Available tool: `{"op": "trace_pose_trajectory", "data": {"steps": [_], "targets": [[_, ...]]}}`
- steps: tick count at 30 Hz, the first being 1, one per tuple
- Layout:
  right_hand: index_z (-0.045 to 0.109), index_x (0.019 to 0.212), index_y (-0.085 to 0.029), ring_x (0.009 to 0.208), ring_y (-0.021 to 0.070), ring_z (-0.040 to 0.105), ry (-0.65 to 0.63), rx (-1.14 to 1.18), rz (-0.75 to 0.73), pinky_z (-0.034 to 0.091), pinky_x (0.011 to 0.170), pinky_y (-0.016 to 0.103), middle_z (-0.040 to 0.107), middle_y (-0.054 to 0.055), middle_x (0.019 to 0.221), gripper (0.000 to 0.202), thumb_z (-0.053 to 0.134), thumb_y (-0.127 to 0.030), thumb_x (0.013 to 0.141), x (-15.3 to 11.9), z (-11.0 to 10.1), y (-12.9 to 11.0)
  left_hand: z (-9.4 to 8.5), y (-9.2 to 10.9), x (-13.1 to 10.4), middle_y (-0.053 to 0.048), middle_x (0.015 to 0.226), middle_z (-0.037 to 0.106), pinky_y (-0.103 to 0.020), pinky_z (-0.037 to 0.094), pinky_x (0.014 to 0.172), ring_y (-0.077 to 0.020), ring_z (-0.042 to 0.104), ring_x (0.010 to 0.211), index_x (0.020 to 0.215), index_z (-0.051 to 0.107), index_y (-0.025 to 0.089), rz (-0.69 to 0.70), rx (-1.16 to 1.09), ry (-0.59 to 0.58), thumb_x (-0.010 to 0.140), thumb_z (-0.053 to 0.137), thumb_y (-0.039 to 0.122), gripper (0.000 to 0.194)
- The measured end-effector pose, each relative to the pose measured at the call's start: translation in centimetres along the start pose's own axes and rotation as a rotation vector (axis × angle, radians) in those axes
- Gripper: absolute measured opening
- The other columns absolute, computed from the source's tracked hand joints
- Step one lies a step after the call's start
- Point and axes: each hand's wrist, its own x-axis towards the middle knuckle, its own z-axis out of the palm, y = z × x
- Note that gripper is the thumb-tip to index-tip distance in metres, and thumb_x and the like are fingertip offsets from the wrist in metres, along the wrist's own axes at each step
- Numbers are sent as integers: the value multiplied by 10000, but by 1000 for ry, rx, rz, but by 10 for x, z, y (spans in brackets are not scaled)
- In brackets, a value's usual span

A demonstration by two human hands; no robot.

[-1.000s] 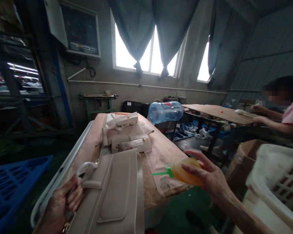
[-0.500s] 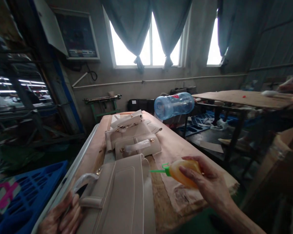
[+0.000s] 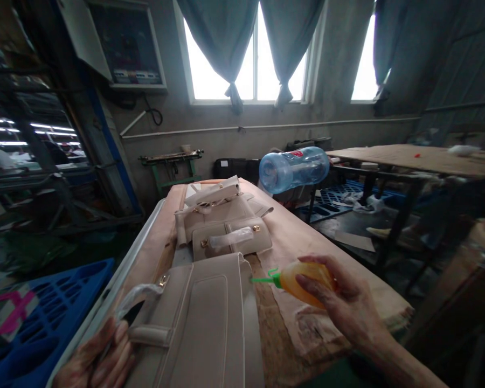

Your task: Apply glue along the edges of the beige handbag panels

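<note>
Glue could be dripping onto the bag point(image 3: 202, 318) while the right hand point(image 3: 347, 307) is squeezing the bottle point(image 3: 297, 280); left hand point(image 3: 101, 361), lower left, is gripping its strap point(image 3: 139, 295).

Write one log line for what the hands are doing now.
right hand: holds orange squeeze bottle | left hand: on beige bag

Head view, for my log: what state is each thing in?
Glue bottle: gripped in right hand, green nozzle pointing left at the near bag.
Near bag: flat on table, left hand holding its edge.
Far bags: stacked flat.
Blue jug: on its side.
</note>
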Motion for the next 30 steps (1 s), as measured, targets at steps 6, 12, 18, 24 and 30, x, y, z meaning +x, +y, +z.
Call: {"op": "trace_pose_trajectory", "data": {"steps": [6,12,18,24,30], "targets": [[643,921,-262,797,216,622,-44,-37,-76,517,715,330,639,37,962,232,648,-428,761,-5,-2,5,9,6,-12,66,327,283,-202,249,232,-61,215,256,505,410,201,-16,-36,-78,493,787,426,440],[646,902,-267,720,192,630,-84,-82,-141,511,559,270,649,19,874,203,644,-418,766,-12,-9,6,10,6,-14,83,341,309,-191,298,241,-45,224,243,562,472,191,-19,-82,36,473,803,336,372],[631,925,-329,714,155,629,-81,-114,-213,504,588,246,645,-32,859,156,646,-373,776,-19,-17,5,16,9,-19,80,324,322,-196,290,214,-56,232,224,556,509,184,-7,-118,23,461,800,283,322],[630,918,-298,806,180,628,-57,-114,-207,514,672,279,641,-9,905,171,639,-398,779,-7,-8,11,22,15,-27,-4,560,634,-218,517,394,-159,598,444,695,579,193,-17,-112,281,564,733,191,202],[635,909,-257,729,188,643,-97,-73,-122,531,603,271,653,9,866,226,643,-430,764,-11,-9,13,17,12,-23,-2,551,625,-227,510,376,-166,592,440,691,584,196,13,-113,244,571,738,185,195]]}}
